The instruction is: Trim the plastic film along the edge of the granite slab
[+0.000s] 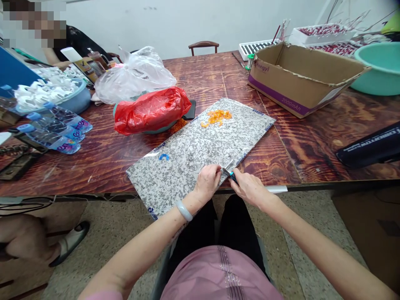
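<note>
My right hand (249, 187) is closed around the black-and-teal handles of a small hand tool (233, 176) that looks like pliers. Its metal end points left, towards my other hand. The fingers of my left hand (207, 178) are pinched together at the tool's tip; whatever they hold is too small to make out. Both hands are over the near edge of a speckled grey stone slab (187, 154) covered in clear film. On the slab lie a heap of small orange pieces (218, 116) and a few blue pieces (163, 157).
Left of the slab is a bowl covered by a red plastic bag (153, 109), with a dark phone (190, 110) beside it. Water bottles (56, 129) lie farther left. A cardboard box (300, 79) and a green basin (381, 71) stand at right. Another person sits at far left.
</note>
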Motion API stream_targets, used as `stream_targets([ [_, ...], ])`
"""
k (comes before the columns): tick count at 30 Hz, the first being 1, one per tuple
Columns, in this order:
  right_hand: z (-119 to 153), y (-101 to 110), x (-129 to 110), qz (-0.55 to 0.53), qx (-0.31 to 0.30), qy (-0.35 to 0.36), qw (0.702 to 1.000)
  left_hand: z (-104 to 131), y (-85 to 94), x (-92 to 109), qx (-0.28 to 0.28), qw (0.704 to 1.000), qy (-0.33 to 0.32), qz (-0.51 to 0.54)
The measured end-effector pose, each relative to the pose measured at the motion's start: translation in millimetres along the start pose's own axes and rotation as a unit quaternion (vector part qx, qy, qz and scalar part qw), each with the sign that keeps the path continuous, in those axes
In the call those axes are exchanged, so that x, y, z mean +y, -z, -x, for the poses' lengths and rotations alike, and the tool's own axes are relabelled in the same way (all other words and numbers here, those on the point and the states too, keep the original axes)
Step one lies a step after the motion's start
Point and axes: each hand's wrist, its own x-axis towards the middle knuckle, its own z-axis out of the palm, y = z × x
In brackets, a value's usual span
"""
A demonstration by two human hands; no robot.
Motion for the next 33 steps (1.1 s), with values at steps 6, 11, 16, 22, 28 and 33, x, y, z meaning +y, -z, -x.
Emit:
stream_targets([
  [6,0,-3,-7,0.024,0.006,-0.022,0.999,0,0.4,1,-0.003,1.000,0.007,0.006],
  [11,0,-3,-14,0.033,-0.005,-0.045,0.998,-1,3.1,1,-0.020,1.000,0.000,0.019],
  [16,1,-1,-17,0.044,-0.012,-0.064,0.997,2,11.4,-1,-0.054,0.998,-0.020,0.015],
  [22,-2,-3,-20,0.052,-0.026,-0.075,0.995,3,18.7,0,-0.099,0.994,-0.020,-0.029],
  [28,-13,-2,-24,0.045,-0.035,-0.082,0.995,-2,14.7,1,-0.115,0.989,-0.030,-0.086],
  [33,-10,-1,-22,0.013,-0.027,-0.072,0.997,-5,11.0,2,-0.116,0.983,-0.021,-0.139],
])
